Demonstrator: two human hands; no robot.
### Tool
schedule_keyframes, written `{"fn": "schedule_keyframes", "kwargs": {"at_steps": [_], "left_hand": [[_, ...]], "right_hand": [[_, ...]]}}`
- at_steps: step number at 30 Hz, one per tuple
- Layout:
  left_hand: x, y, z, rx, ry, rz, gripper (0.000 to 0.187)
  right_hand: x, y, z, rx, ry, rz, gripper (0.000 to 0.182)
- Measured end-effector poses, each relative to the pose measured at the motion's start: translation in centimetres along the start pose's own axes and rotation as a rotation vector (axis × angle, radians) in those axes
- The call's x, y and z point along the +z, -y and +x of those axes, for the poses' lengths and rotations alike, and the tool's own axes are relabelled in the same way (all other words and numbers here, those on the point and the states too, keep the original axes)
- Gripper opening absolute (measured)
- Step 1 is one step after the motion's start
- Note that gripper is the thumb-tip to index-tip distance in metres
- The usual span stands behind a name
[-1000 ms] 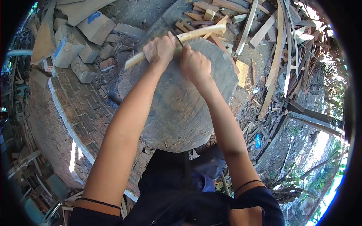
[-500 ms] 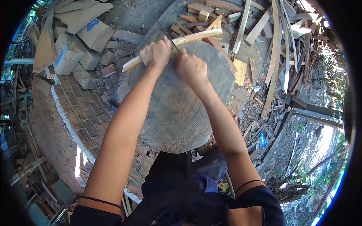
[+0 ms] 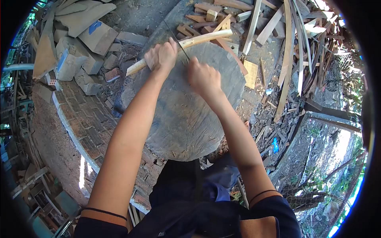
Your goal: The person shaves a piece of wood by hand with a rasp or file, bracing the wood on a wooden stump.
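A pale, slightly curved wooden stick [image 3: 208,38] lies across the far part of a round grey chopping block [image 3: 178,119]. My left hand [image 3: 161,55] is closed over the stick left of its middle, pressing it on the block. In my right hand [image 3: 204,77], slightly blurred, the fingers wrap round the near end of a handsaw [image 3: 171,30]. Its thin dark blade shows edge-on and crosses the stick just right of my left hand. The saw's handle is hidden in my fist.
Stone blocks [image 3: 71,59] and a brick ledge [image 3: 85,119] stand to the left. Wood offcuts [image 3: 212,16] lie beyond the block, with a flat yellowish piece [image 3: 251,74] at its right. Long wooden strips [image 3: 287,59] and scraps cover the ground further right.
My right hand has drawn back toward me and slightly right, and the saw blade has slid with it across the stick. My left hand keeps its hold.
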State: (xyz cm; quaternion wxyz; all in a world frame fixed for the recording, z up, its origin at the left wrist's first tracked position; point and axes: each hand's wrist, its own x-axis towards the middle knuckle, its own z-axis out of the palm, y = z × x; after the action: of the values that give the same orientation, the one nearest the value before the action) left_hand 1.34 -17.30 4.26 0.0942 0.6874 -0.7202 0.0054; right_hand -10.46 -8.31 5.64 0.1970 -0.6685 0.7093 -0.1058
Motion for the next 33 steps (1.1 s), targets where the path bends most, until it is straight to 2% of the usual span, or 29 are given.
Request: {"fn": "schedule_keyframes", "kwargs": {"at_steps": [2,5,8,11,15,18,20,24,26,30,32,33], "left_hand": [[-0.5,0.0,-0.2,-0.032,0.135,-0.020,0.058],[-0.3,0.2,-0.3,-0.032,0.079,-0.033,0.059],[0.4,0.3,-0.2,0.003,0.008,-0.011,0.055],[-0.1,0.0,-0.2,-0.031,0.064,-0.039,0.058],[-0.3,0.1,-0.3,-0.048,0.093,-0.039,0.058],[0.0,0.3,-0.5,-0.012,0.080,-0.012,0.058],[0.1,0.3,-0.3,0.009,0.065,-0.017,0.058],[0.5,0.2,-0.3,-0.021,0.018,0.011,0.058],[0.6,0.1,-0.5,0.001,0.007,0.009,0.058],[-0.1,-0.2,-0.6,-0.003,0.034,0.054,0.058],[0.0,-0.2,-0.5,-0.001,0.041,0.032,0.058],[-0.1,0.0,-0.5,0.000,0.053,0.022,0.058]], "right_hand": [[-0.5,-0.7,-3.2,0.035,0.035,0.034,0.017],[-0.4,-0.5,-2.9,0.022,0.014,0.039,0.016],[0.3,0.5,1.2,-0.014,-0.008,-0.006,0.012],[0.3,0.7,1.7,-0.020,-0.020,0.016,0.012],[-0.7,-0.2,-2.6,0.014,0.066,-0.018,0.014],[-0.9,0.0,-2.6,0.061,0.120,-0.002,0.015],[0.7,0.5,0.7,-0.014,-0.054,0.077,0.015],[0.6,1.0,3.6,-0.005,-0.139,0.087,0.016],[-0.9,0.9,4.1,-0.044,-0.014,0.109,0.017],[-2.4,2.2,1.1,-0.027,-0.200,0.115,0.013],[-4.0,2.4,-1.5,0.010,-0.346,0.233,0.012],[-3.5,1.9,-2.8,0.015,-0.353,0.229,0.012]]}}
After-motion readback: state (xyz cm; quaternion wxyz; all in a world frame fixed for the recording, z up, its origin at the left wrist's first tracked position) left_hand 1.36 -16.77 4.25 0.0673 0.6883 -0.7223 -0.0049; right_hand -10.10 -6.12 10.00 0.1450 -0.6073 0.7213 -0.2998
